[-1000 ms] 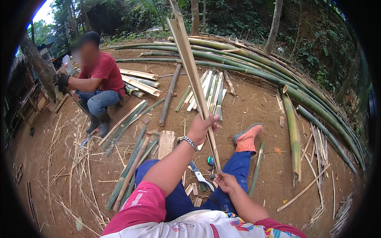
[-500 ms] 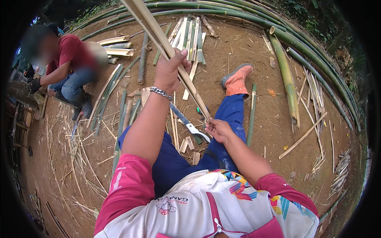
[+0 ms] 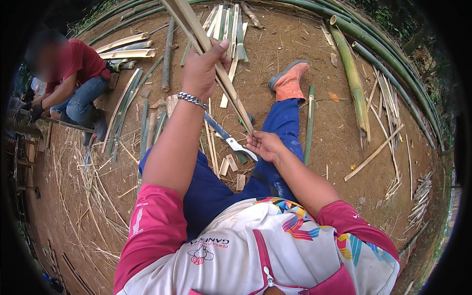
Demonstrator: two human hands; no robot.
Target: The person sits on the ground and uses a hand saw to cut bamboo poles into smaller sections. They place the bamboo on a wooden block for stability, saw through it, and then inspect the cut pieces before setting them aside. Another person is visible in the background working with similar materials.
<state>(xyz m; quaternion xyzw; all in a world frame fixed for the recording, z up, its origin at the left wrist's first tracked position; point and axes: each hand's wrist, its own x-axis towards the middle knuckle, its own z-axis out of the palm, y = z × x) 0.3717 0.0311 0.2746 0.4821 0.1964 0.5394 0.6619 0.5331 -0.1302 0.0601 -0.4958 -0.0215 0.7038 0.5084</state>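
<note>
My left hand is wrapped round a small bundle of long, pale split bamboo strips, partway along them. The strips slant from the top of the view down toward my right thigh. At their lower end my right hand pinches the tips between thumb and fingers. Below the strips, a hand saw with a white handle and dark blade lies between my legs. Short cut bamboo pieces rest on the ground near its handle.
Split bamboo slats lie in a pile ahead. Long green bamboo poles curve along the back and right, with a thick yellowish pole nearer. At left a person in a red shirt crouches over work. Thin shavings litter the ground.
The view has shifted slightly, so the surroundings sit a little further left and up. Both hands keep their hold on the bamboo strips. The crouching person's arms have moved.
</note>
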